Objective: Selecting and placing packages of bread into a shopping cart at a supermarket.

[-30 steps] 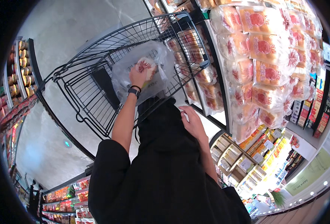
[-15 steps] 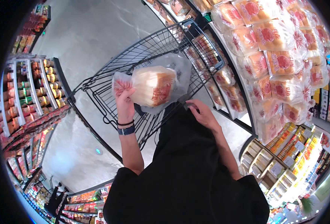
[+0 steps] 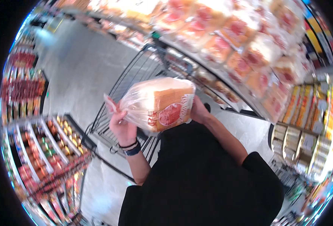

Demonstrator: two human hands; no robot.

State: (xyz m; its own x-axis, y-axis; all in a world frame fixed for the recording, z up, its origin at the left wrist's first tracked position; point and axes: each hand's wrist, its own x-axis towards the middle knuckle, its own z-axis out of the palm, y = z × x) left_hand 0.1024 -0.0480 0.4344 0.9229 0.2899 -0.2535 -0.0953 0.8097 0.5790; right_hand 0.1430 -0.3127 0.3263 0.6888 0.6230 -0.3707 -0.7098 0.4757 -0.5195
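A loaf of sliced bread (image 3: 170, 107) in a clear plastic bag with red print lies sideways between my two hands, above a wire shopping cart (image 3: 126, 71). My left hand (image 3: 123, 130), with a dark band and a watch at the wrist, pinches the gathered neck of the bag. At the loaf's other end, my right hand (image 3: 199, 111) is against the bag and holds it from behind; its fingers are hidden by the bread. Much of the cart's basket is covered by the loaf.
A sloping display of bagged bread (image 3: 230, 49) runs along the far and right side, close to the cart. Shelves of jars and packets (image 3: 50, 150) stand at the left. Another rack with yellow packages (image 3: 305, 109) is at the right. Grey floor (image 3: 80, 64) stretches away at far left.
The loaf has been lifted closer and turned. My right hand has moved from beside the cart up to the loaf's right end. The whole view has swung round toward the right.
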